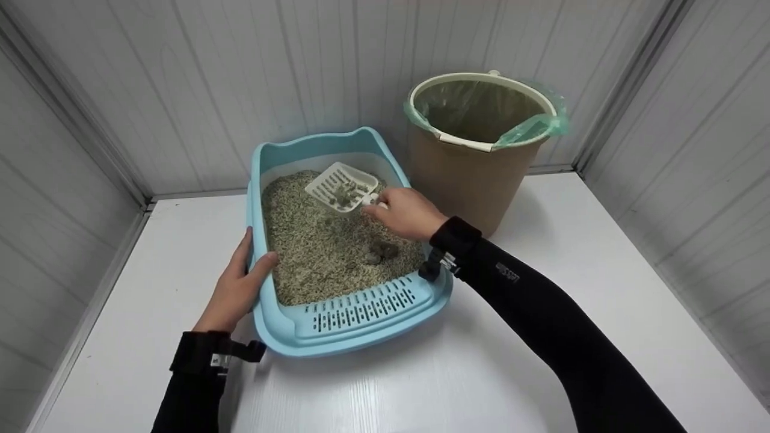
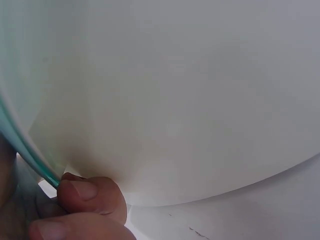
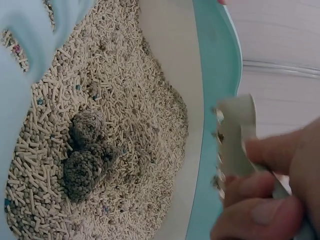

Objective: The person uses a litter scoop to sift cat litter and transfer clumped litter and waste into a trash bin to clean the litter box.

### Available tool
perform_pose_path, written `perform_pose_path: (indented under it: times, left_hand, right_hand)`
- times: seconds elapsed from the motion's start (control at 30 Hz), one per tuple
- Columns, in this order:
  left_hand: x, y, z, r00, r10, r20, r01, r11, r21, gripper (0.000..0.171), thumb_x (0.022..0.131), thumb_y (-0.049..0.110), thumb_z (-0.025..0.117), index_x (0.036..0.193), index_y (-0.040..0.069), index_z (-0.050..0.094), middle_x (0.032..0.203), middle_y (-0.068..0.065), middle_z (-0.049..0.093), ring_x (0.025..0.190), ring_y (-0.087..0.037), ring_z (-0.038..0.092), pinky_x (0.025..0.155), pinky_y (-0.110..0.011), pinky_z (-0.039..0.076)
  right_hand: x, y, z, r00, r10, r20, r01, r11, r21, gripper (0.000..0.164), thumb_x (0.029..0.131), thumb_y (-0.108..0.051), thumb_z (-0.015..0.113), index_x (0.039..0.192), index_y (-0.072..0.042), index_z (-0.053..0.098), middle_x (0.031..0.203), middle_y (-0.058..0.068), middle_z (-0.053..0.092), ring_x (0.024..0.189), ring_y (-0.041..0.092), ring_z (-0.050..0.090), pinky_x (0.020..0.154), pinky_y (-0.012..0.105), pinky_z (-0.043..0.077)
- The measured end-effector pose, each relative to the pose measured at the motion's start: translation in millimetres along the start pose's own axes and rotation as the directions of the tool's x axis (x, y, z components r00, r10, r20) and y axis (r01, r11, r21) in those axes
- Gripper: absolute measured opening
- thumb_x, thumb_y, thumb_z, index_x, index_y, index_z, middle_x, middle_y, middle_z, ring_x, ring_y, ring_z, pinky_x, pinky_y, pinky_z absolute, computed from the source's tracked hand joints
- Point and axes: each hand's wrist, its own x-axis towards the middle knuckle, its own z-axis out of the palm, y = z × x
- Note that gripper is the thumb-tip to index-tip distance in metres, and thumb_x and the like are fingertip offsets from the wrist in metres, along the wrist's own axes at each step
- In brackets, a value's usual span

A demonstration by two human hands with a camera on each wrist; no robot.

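A blue litter box [image 1: 361, 349] filled with pellet litter [image 1: 313, 258] stands on the white table. My left hand [image 1: 237, 288] grips its left rim, thumb over the inside and fingers outside; in the left wrist view the fingertips [image 2: 92, 195] curl at the wall's edge. My right hand [image 1: 412, 213] holds a white slotted litter scoop [image 1: 328, 186] by its handle above the litter, with some greyish litter lumps [image 1: 349, 195] on it. Dark clumps [image 3: 85, 155] lie on the litter near the box's front right, below the right hand.
A brown trash bin [image 1: 469, 180] with a cream rim and green liner bag [image 1: 532, 129] stands right behind the litter box. Ribbed grey wall panels [image 1: 228, 78] enclose the table [image 1: 385, 397] at the back and sides.
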Motion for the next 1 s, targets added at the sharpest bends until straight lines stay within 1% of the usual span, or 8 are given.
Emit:
perform_pose_path:
  times: [0.27,0.4,0.47,0.57,0.7,0.8,0.9,1.0]
  left_hand:
    - [-1.2,1.1,-0.9,1.000,0.006,0.005,-0.006,1.000,-0.006,0.095,0.112,0.065,0.057,0.178,0.041,-0.008,0.187,-0.012,-0.005,0.168,-0.046,0.017,0.125,-0.062,0.034]
    - [-2.7,0.9,-0.4,1.000,0.010,0.000,-0.010,1.000,-0.013,0.095,0.111,0.065,0.058,0.178,0.043,-0.006,0.187,-0.013,-0.003,0.166,-0.047,0.021,0.123,-0.063,0.036]
    - [-2.6,0.5,0.0,1.000,0.013,-0.004,-0.013,1.000,-0.008,0.096,0.110,0.067,0.058,0.178,0.043,-0.006,0.187,-0.012,-0.003,0.167,-0.046,0.020,0.124,-0.062,0.034]
    - [-1.6,-1.0,0.2,1.000,0.016,-0.008,-0.016,1.000,0.002,0.098,0.110,0.069,0.058,0.178,0.042,-0.006,0.187,-0.012,-0.002,0.168,-0.045,0.016,0.127,-0.063,0.031]
    - [-0.6,-2.3,0.3,1.000,0.026,-0.009,-0.026,1.000,0.012,0.097,0.111,0.066,0.057,0.178,0.039,-0.007,0.187,-0.012,-0.003,0.168,-0.047,0.013,0.128,-0.066,0.028]
    - [-0.3,-2.1,0.0,1.000,0.028,-0.010,-0.028,1.000,0.013,0.095,0.112,0.063,0.057,0.178,0.039,-0.007,0.187,-0.012,-0.003,0.168,-0.047,0.012,0.128,-0.067,0.028]
    - [-0.3,-2.1,-0.4,1.000,0.025,-0.009,-0.025,1.000,0.005,0.095,0.113,0.062,0.057,0.178,0.040,-0.007,0.187,-0.012,-0.003,0.168,-0.048,0.014,0.127,-0.067,0.029]
    - [-1.1,-1.9,-0.4,0.999,0.029,-0.015,-0.029,1.000,0.003,0.094,0.112,0.063,0.057,0.178,0.040,-0.006,0.187,-0.012,-0.003,0.168,-0.048,0.015,0.127,-0.067,0.030]
  right_hand:
    - [0,-1,-2,1.000,0.011,-0.014,-0.011,1.000,-0.009,0.044,0.118,-0.043,0.059,0.084,-0.018,0.050,0.068,-0.002,0.036,0.059,0.016,0.032,0.066,0.037,0.030]
    - [-2,-1,-3,1.000,0.015,-0.013,-0.015,1.000,-0.014,0.041,0.119,-0.044,0.058,0.089,-0.016,0.053,0.070,-0.002,0.038,0.060,0.017,0.034,0.068,0.037,0.030]
    - [-3,-1,-5,1.000,0.018,-0.006,-0.018,1.000,-0.025,0.040,0.119,-0.044,0.057,0.092,-0.015,0.055,0.071,-0.001,0.038,0.061,0.017,0.035,0.069,0.037,0.031]
    - [-4,-1,-9,1.000,0.018,-0.017,-0.018,0.999,-0.041,0.039,0.119,-0.045,0.056,0.093,-0.016,0.058,0.070,-0.002,0.039,0.061,0.017,0.036,0.069,0.038,0.032]
    - [-8,-2,-18,0.999,0.009,-0.030,-0.011,0.999,-0.043,0.043,0.118,-0.045,0.058,0.087,-0.017,0.053,0.068,-0.002,0.036,0.060,0.017,0.033,0.068,0.037,0.030]
    - [-11,-5,-27,0.999,0.004,-0.036,-0.006,0.999,-0.038,0.045,0.118,-0.045,0.059,0.084,-0.017,0.050,0.067,-0.002,0.037,0.060,0.017,0.034,0.068,0.037,0.030]
    - [-15,-10,-37,1.000,0.000,-0.032,-0.002,0.999,-0.054,0.042,0.118,-0.044,0.059,0.088,-0.015,0.058,0.069,-0.002,0.045,0.062,0.018,0.040,0.070,0.037,0.035]
    - [-20,-16,-50,1.000,-0.002,-0.031,0.000,0.997,-0.077,0.037,0.118,-0.042,0.058,0.101,-0.011,0.065,0.078,0.001,0.050,0.067,0.018,0.043,0.074,0.038,0.036]
